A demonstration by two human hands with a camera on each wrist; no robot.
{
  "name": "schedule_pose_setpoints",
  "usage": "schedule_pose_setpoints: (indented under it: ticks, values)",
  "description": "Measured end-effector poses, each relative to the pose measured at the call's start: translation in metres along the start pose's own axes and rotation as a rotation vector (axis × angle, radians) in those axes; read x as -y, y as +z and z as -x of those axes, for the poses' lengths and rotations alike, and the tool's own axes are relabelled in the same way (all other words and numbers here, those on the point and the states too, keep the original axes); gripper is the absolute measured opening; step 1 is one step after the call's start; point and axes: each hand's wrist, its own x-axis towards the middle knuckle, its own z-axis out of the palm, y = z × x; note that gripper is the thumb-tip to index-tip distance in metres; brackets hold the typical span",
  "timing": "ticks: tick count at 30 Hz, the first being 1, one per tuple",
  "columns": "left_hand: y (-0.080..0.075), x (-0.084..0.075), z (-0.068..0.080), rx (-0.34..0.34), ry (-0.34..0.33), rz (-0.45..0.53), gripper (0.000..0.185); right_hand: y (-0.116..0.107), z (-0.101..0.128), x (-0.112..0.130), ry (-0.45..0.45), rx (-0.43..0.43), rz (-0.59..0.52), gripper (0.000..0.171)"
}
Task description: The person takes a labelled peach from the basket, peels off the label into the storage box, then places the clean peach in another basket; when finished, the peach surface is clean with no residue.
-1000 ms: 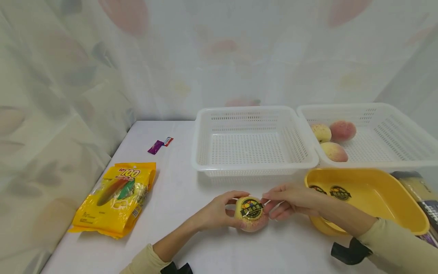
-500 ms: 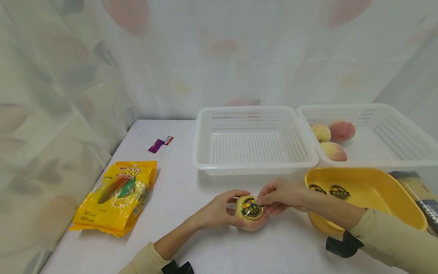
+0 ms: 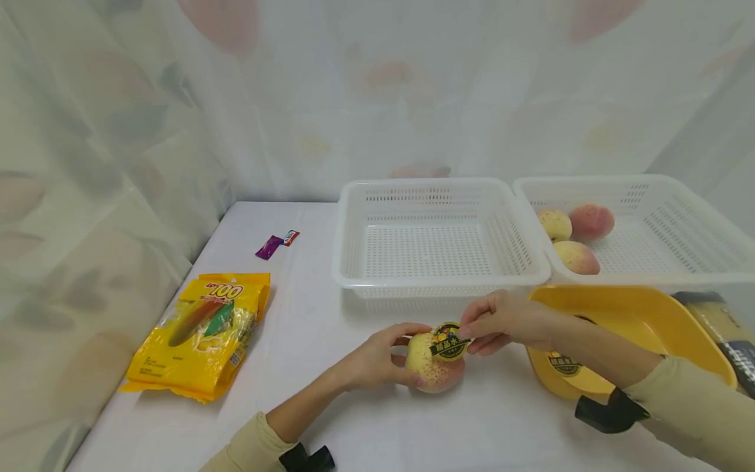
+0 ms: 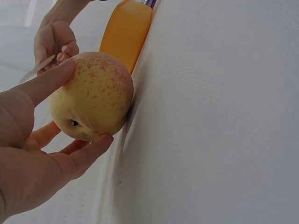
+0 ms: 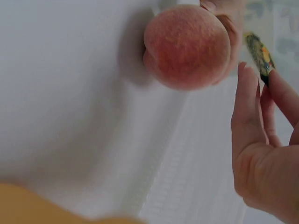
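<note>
My left hand [image 3: 383,359] grips a yellow and pink peach [image 3: 433,373] on the white tabletop, thumb on one side and fingers on the other. The left wrist view shows the peach [image 4: 93,98] with its yellow speckled side and small stem hollow. My right hand [image 3: 507,321] pinches a round black and gold fruit sticker [image 3: 448,342] at its edge. In the right wrist view the sticker [image 5: 259,53] stands away from the peach [image 5: 187,46], held between thumb and finger.
A white basket [image 3: 442,288] stands behind my hands. Another white basket [image 3: 678,282] at right holds 3 peaches [image 3: 592,223]. A yellow basin [image 3: 702,334] contains stickers [image 3: 563,364], beside a dark-and-tan package [image 3: 722,328]. A yellow candy bag [image 3: 200,337] and two small wrapped sweets [image 3: 269,248] lie left.
The right hand closed on the sticker's edge at the peach, then lifted the sticker off, up and to the right. The left hand stays around the peach.
</note>
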Motion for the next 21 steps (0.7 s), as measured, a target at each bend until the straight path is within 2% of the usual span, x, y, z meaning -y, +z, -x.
schedule_pose_setpoints:
  ticks: [6, 14, 21]
  values:
    - [-0.001, -0.002, 0.000, -0.001, -0.013, -0.016, 0.070, -0.032, 0.017, -0.010, 0.002, -0.013, -0.047, 0.022]
    - [-0.001, -0.003, 0.001, 0.007, -0.010, -0.008, 0.072, -0.082, 0.047, -0.044, -0.021, -0.045, -0.113, 0.009]
    - [-0.001, -0.003, 0.001, 0.006, 0.000, 0.011, 0.071, -0.123, 0.076, -0.080, -0.018, -0.045, -0.175, 0.017]
